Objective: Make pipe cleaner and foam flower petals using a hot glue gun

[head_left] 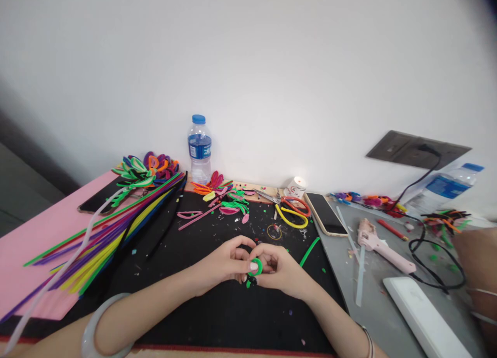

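Observation:
Both hands meet over the black mat point(217, 316), around a small bright green coil point(259, 268) that looks like wound pipe cleaner. My left hand point(227, 265) presses its thumb on the coil's face. From the other side, my right hand point(285, 270) pinches the coil's edge, its fingers partly hidden. Just right of that hand lies a loose green pipe cleaner point(309, 252). Beyond the hands are pink and green pipe-cleaner pieces point(235, 205) and scissors point(293, 216) with red and yellow handles.
Pipe cleaners in many colours point(112, 233) lie on a pink board point(34, 239) at left. A water bottle point(200, 153) stands against the wall. Rightward are a phone point(326, 215), a pink glue gun point(382, 249), its cord and a white case point(423, 316). Another person's arm point(476, 265) enters at right.

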`<state>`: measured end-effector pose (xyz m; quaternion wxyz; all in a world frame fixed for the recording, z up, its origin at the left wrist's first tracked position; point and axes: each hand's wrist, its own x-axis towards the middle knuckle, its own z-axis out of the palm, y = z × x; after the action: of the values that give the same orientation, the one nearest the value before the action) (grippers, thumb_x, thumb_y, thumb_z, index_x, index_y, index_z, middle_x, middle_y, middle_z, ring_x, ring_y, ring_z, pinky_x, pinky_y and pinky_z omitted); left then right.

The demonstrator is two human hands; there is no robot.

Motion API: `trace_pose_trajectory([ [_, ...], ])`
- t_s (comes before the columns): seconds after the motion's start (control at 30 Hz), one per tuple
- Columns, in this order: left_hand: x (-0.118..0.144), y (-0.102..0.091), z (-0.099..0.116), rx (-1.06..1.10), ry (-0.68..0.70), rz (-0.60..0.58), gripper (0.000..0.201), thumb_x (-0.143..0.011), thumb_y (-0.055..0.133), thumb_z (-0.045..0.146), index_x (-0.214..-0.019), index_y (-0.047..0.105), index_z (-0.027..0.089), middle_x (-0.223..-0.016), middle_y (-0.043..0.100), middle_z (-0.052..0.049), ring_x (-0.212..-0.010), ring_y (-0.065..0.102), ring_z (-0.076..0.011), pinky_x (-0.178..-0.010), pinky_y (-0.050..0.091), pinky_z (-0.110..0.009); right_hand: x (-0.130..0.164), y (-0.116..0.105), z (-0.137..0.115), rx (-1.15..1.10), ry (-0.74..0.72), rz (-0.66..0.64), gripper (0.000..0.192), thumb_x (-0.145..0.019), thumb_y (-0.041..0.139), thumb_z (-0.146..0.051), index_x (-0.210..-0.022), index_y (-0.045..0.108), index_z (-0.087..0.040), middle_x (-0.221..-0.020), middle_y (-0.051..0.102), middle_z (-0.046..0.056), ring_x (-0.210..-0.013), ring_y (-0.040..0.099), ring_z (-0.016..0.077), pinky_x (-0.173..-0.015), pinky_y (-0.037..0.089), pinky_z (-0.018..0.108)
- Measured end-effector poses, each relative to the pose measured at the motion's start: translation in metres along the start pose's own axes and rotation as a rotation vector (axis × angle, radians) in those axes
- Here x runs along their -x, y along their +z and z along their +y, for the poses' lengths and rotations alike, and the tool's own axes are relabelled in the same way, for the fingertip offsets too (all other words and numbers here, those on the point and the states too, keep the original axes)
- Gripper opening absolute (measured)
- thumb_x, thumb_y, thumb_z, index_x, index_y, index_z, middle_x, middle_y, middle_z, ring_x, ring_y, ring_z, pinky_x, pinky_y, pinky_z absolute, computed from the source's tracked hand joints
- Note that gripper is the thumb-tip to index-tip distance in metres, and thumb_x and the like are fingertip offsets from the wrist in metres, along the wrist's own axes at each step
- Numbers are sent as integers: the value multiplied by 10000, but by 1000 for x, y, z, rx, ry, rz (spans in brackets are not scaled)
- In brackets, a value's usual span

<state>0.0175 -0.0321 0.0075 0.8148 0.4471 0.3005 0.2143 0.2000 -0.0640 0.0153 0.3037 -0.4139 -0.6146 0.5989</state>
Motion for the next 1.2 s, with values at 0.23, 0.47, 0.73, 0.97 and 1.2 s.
trace_pose_trajectory([
  [0.23,0,-2,-1,28,5,-13,380,-706,699,226,-1020,490,176,-683,547,43,-570,498,-61,-562,392,-189,-2,-2,3,13,0,6,202,-688,683,-175,-864,584,-169,-544,290,-99,-496,236,55,-470,182,209],
  [0.47,1,-1,0,26,6,-2,388,-696,705,238,-1013,489,178,-674,548,44,-565,497,-67,-560,391,-194,-2,-2,5,24,2,15,205,-691,690,-192,-870,590,-176,-541,290,-99,-495,235,57,-469,179,210],
  [0.73,0,-2,0,34,17,-2,379,-701,702,238,-1016,496,184,-685,541,43,-585,502,-74,-578,399,-205,-1,-1,2,26,9,30,208,-691,696,-219,-865,593,-170,-531,284,-102,-489,235,55,-469,187,206],
  [0.97,1,-2,0,58,78,89,351,-704,697,256,-996,515,187,-756,558,21,-645,529,-91,-628,410,-231,-4,1,4,-43,20,97,356,-699,693,-242,-1018,542,-196,-577,406,-92,-473,369,55,-461,308,189],
  [1.2,-2,-4,3,113,197,257,294,-712,682,238,-961,534,189,-764,557,21,-663,531,-83,-655,421,-218,-6,-1,8,-188,35,184,291,-732,659,-322,-940,494,-203,-663,458,-74,-438,374,44,-367,383,172],
])
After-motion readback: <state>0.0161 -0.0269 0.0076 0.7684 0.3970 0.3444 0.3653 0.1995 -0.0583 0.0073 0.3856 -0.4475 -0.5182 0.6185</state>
